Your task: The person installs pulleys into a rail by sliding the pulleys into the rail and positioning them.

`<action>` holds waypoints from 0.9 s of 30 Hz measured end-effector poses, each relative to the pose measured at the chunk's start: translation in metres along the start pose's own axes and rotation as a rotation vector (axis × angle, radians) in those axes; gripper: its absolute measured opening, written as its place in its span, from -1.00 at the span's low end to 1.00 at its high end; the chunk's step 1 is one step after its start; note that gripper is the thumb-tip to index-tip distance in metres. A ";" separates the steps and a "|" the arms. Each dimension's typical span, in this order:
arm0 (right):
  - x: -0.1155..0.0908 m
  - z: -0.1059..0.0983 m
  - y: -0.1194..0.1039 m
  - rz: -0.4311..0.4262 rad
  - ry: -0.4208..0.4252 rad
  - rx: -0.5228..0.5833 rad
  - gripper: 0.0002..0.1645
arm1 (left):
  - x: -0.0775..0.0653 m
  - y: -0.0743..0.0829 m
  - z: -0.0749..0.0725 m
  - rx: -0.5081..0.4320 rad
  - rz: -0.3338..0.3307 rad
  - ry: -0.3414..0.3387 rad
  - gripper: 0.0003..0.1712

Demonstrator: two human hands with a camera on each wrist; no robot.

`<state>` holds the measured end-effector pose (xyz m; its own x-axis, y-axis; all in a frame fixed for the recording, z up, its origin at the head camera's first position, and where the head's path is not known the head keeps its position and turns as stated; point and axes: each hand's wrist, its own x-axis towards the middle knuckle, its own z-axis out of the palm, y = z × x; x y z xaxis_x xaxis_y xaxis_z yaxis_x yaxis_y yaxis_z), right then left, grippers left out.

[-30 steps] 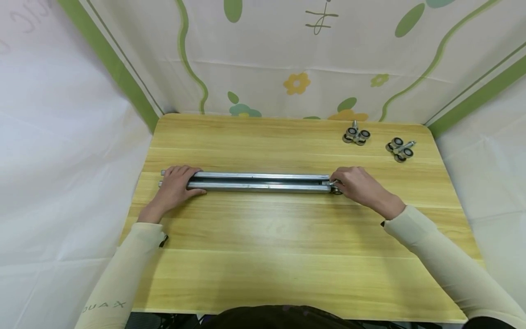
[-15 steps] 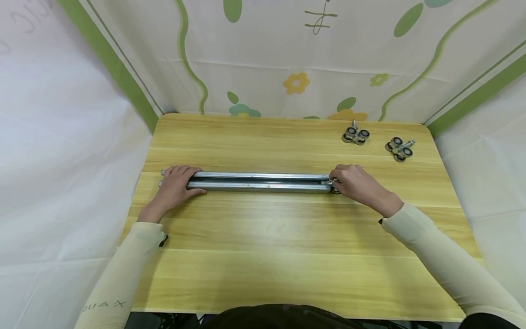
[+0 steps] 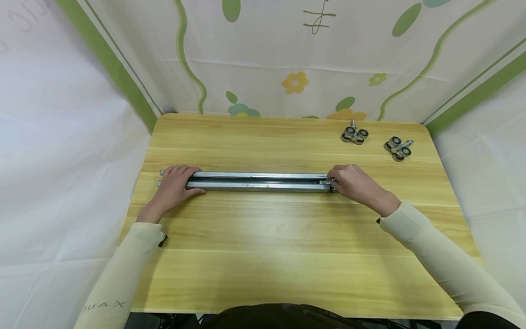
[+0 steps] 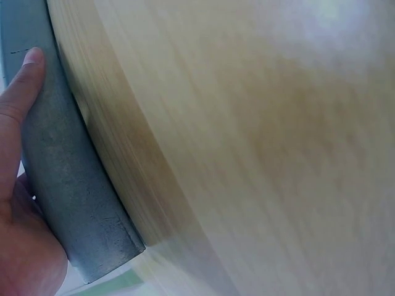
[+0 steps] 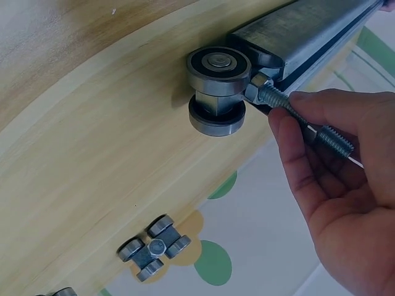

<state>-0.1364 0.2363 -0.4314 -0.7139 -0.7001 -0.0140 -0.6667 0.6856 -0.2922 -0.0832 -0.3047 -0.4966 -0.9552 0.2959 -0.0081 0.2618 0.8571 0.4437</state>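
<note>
A long steel rail [image 3: 255, 186] with an open slot along its top lies across the table. Over its left end, my left hand [image 3: 174, 185] grips it, thumb along the near side; that thumb [image 4: 28, 80] presses the steel wall in the left wrist view. At the right end, my right hand [image 3: 351, 183] pinches the threaded bolt of a roller trolley [image 5: 219, 74] between thumb and fingers. One pair of its wheels stands just outside the rail's mouth in the right wrist view; the trolley's other part is hidden at the rail end.
Two more roller trolleys, one [image 3: 354, 135] near the back edge and another [image 3: 397, 149] to its right, lie on the wooden table [image 3: 263, 265]. A white fabric wall [image 3: 255, 50] with printed flowers rises behind the table, and plain white cloth hangs at both sides.
My right hand has shifted slightly left with the trolley, closer to the rail's end. The left hand and the rail stay in place, while the head view drifts a little.
</note>
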 end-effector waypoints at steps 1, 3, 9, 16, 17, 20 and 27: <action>0.000 0.000 0.000 -0.001 0.003 0.002 -0.83 | 0.000 0.000 0.000 0.000 -0.001 -0.001 -0.22; 0.001 0.001 -0.001 -0.004 0.007 0.007 -0.84 | 0.000 -0.001 0.001 0.000 -0.002 -0.001 -0.22; 0.004 0.003 -0.003 -0.022 0.020 0.018 -0.85 | 0.000 0.000 0.001 0.000 -0.006 -0.002 -0.21; 0.009 0.005 -0.005 -0.034 0.025 0.012 -0.86 | -0.001 0.002 -0.001 -0.006 -0.002 0.006 -0.22; 0.009 0.005 -0.006 -0.035 0.024 0.013 -0.86 | -0.001 0.002 -0.001 -0.006 -0.003 0.007 -0.22; 0.011 0.005 -0.008 -0.034 0.017 0.017 -0.87 | -0.001 0.001 -0.001 -0.005 -0.004 0.006 -0.22; 0.017 0.006 -0.012 -0.048 0.013 -0.001 -0.84 | 0.000 0.001 0.000 -0.005 -0.001 0.007 -0.22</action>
<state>-0.1394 0.2156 -0.4337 -0.6839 -0.7294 0.0127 -0.7005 0.6517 -0.2909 -0.0826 -0.3039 -0.4960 -0.9565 0.2917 -0.0022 0.2598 0.8552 0.4485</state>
